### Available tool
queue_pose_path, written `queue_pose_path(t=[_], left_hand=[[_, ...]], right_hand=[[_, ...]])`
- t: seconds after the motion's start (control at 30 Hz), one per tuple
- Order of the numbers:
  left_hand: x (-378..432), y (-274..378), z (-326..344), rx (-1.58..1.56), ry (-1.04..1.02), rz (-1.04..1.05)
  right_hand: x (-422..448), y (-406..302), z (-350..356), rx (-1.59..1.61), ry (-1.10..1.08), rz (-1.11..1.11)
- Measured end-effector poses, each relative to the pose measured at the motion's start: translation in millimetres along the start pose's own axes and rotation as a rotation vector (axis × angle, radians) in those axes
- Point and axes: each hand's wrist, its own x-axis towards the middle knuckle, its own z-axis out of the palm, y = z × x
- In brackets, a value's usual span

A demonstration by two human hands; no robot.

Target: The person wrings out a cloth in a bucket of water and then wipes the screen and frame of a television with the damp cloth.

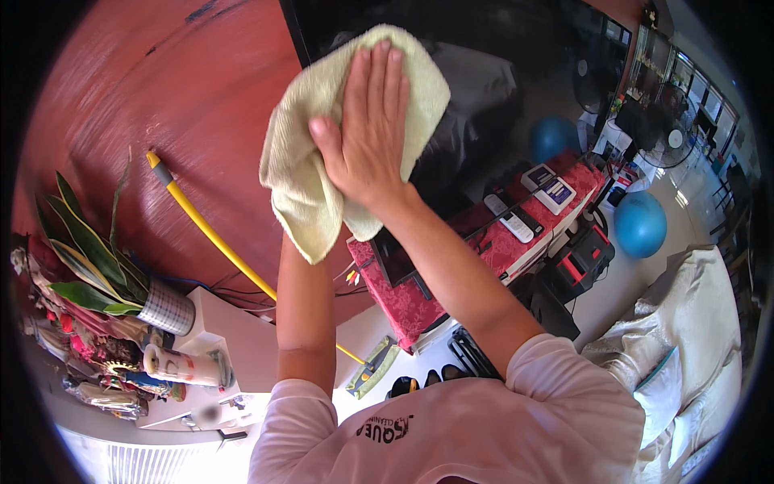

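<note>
A pale yellow microfibre cloth (302,133) spreads in front of the left part of a large black television screen (484,24). My right hand (372,133) lies flat on the cloth and holds it from this side, fingers stretched out together and thumb apart. Whether the cloth touches the screen, I cannot tell. My left forearm (305,308) reaches up behind the cloth's lower edge, and the cloth hides my left hand. Below the screen, a remote control (509,219) and a white box (553,195) rest on a red patterned tablecloth (393,296).
A yellow mop pole (211,230) leans against the red wall (181,109). Left stand a potted snake plant (166,308), a white pillar candle (181,366) and several figurines. Right are a blue exercise ball (640,224), a standing fan (674,139) and a covered sofa (689,314).
</note>
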Motion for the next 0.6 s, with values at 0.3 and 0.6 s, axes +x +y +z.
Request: queue_pose_path(t=[0.3,0.6], left_hand=[[-74.1,-31.0,-28.1,-0.381,-0.019,-0.349],[-119.9,-50.7,-37.8,0.132,-0.199,-0.351]], right_hand=[[-136.2,16.6,12.2,-0.036,-0.118,0.085],[-276.8,5.1,18.9,-0.045,-0.259,0.365]])
